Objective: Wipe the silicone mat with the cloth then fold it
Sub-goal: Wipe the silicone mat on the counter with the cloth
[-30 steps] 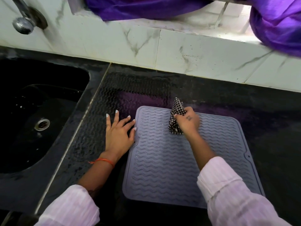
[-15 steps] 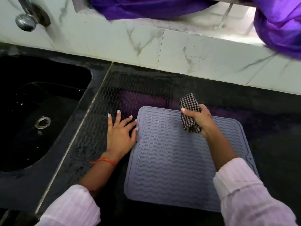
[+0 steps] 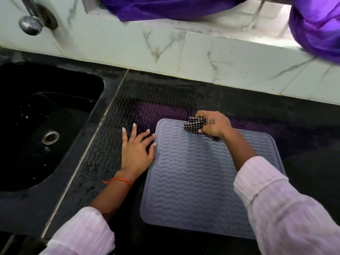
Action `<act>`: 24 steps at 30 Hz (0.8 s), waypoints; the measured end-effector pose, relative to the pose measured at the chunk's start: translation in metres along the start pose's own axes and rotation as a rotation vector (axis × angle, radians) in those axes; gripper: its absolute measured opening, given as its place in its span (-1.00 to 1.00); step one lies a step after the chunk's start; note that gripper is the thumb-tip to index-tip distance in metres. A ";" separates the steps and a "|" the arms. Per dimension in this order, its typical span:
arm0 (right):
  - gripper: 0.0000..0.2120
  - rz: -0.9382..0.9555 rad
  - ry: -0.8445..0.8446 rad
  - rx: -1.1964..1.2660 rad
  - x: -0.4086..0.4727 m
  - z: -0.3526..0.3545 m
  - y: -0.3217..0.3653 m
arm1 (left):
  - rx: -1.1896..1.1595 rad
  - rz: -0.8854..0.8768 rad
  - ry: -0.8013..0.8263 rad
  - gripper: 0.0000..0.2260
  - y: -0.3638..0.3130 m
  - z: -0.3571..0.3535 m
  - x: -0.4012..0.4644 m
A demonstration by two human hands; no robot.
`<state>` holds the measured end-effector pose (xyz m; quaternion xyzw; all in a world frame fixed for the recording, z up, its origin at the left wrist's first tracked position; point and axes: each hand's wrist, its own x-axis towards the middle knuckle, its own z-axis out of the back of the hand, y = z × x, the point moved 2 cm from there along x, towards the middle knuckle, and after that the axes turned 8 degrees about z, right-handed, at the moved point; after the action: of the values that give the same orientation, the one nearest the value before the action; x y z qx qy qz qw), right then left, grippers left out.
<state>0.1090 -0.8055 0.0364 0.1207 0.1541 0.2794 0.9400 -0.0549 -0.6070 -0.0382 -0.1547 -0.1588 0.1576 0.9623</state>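
A grey silicone mat (image 3: 191, 181) with wavy ridges lies flat on the black counter. My right hand (image 3: 214, 124) is shut on a bunched black-and-white checked cloth (image 3: 196, 125) and presses it onto the mat near its far edge. My left hand (image 3: 137, 149) rests flat on the counter, fingers spread, with its thumb side touching the mat's left edge. My right forearm and sleeve cover part of the mat's right side.
A black sink (image 3: 42, 126) with a metal drain (image 3: 50, 137) lies to the left. A metal tap (image 3: 31, 24) juts from the marble wall (image 3: 165, 50). Purple fabric (image 3: 316, 26) hangs over the ledge at the back. A wet wavy imprint (image 3: 139, 105) marks the counter.
My right hand has swept the cloth back to the left along the mat's far edge, after moving right earlier. My left hand stays in place.
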 end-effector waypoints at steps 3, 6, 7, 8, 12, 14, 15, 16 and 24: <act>-0.67 0.059 0.007 0.189 0.008 -0.005 0.003 | 0.007 -0.001 0.004 -0.59 0.001 0.000 0.000; -0.66 0.011 -0.119 0.648 0.006 -0.010 0.005 | 0.012 -0.002 0.008 -0.59 0.001 0.000 0.000; -0.68 -0.028 -0.213 0.746 0.004 -0.009 0.002 | 0.011 0.001 0.009 -0.59 0.001 0.000 -0.001; -0.69 -0.060 -0.288 0.795 0.002 -0.008 -0.002 | 0.010 0.003 0.008 -0.59 0.001 0.000 -0.001; -0.70 -0.179 -0.360 0.650 -0.013 -0.003 -0.025 | 0.007 0.010 0.002 -0.60 0.000 0.000 -0.001; -0.72 -0.178 -0.342 0.595 -0.021 -0.005 -0.030 | 0.008 0.013 -0.001 -0.60 0.000 -0.001 -0.001; -0.73 -0.172 -0.327 0.586 -0.023 -0.008 -0.031 | 0.006 0.013 -0.002 -0.60 -0.001 -0.001 -0.001; -0.73 -0.167 -0.318 0.602 -0.025 -0.011 -0.032 | 0.005 0.012 -0.002 -0.60 0.000 -0.001 -0.001; -0.70 -0.088 -0.271 0.005 -0.026 -0.018 0.000 | 0.019 0.012 0.002 -0.59 0.000 -0.001 -0.001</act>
<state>0.0823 -0.8175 0.0254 0.1529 0.0314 0.2188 0.9632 -0.0555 -0.6080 -0.0396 -0.1464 -0.1556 0.1646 0.9629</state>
